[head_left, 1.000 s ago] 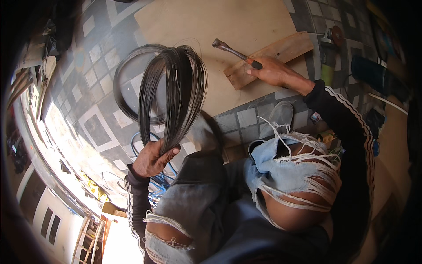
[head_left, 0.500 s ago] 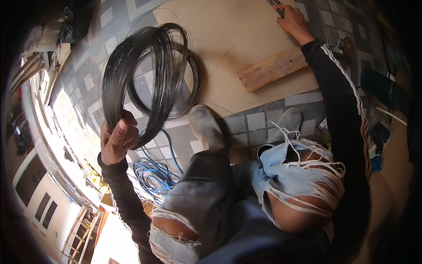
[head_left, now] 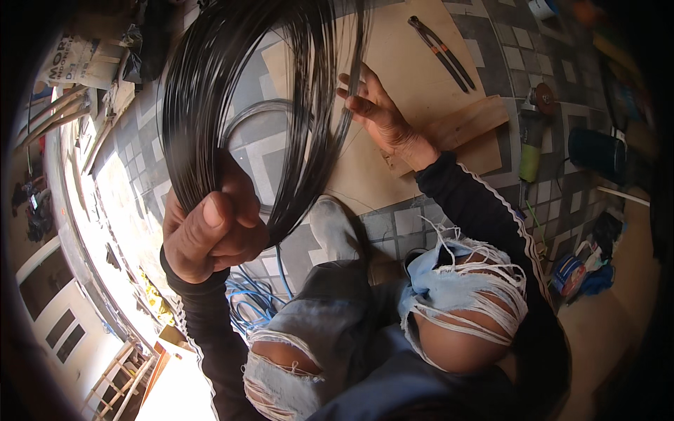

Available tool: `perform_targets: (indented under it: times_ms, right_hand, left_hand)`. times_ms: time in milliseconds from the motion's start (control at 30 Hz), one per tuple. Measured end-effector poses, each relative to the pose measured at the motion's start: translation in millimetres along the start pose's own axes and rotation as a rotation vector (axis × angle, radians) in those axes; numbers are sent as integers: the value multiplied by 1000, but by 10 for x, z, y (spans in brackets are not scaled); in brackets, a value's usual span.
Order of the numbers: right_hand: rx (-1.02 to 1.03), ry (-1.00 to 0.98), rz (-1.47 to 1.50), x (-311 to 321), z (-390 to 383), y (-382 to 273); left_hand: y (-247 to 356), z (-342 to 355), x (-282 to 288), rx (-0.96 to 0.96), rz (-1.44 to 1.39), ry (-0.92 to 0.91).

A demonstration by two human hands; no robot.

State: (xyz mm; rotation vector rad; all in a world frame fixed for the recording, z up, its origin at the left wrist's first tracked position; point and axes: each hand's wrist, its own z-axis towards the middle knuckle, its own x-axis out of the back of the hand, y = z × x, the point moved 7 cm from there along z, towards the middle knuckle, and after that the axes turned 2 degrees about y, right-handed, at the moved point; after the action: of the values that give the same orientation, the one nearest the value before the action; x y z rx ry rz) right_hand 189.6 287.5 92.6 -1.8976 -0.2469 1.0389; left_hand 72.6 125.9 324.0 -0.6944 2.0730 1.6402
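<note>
A loose coil of thin black wire (head_left: 203,91) is raised in front of me, my left hand (head_left: 210,231) closed round the lower part of its bundle. At the right edge of its loops is my right hand (head_left: 382,116), thumb and fingers apart. Some strands cross its fingertips; I cannot tell whether they touch. A second wire coil (head_left: 263,107) shows through the loops, lower down, partly hidden. Long-handled pincers (head_left: 442,55) with orange bands lie on the tan board (head_left: 414,28), beyond my right hand.
A wooden block (head_left: 470,123) lies on the board under my right wrist. To its right are an angle grinder (head_left: 531,140) and a dark green case (head_left: 597,151). Blue hose (head_left: 253,302) lies coiled by my left leg on the tiled floor (head_left: 407,217).
My right hand has let go of the pincers, leaving them on the board, and moved left to the wire. My left hand has lifted the black coil closer to me.
</note>
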Motion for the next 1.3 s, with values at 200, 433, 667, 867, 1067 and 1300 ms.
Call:
perform_targets:
  times_ms: [200, 433, 667, 867, 1067, 1300]
  right_hand:
    - [-59, -90, 261, 68, 271, -416]
    - [88, 34, -246, 357, 689, -745]
    - [409, -91, -478, 325, 685, -953]
    - [337, -250, -380, 243, 620, -1002]
    - [283, -207, -104, 441, 717, -1203]
    - [394, 119, -478, 701, 685, -1826]
  left_hand:
    - [160, 299, -55, -17, -105, -350]
    - [127, 507, 14, -13, -44, -215]
    - [207, 637, -107, 184, 131, -161]
    - [17, 536, -205, 258, -3, -294]
    - [157, 655, 351, 185, 313, -170]
    - [171, 1249, 1222, -208, 493, 134]
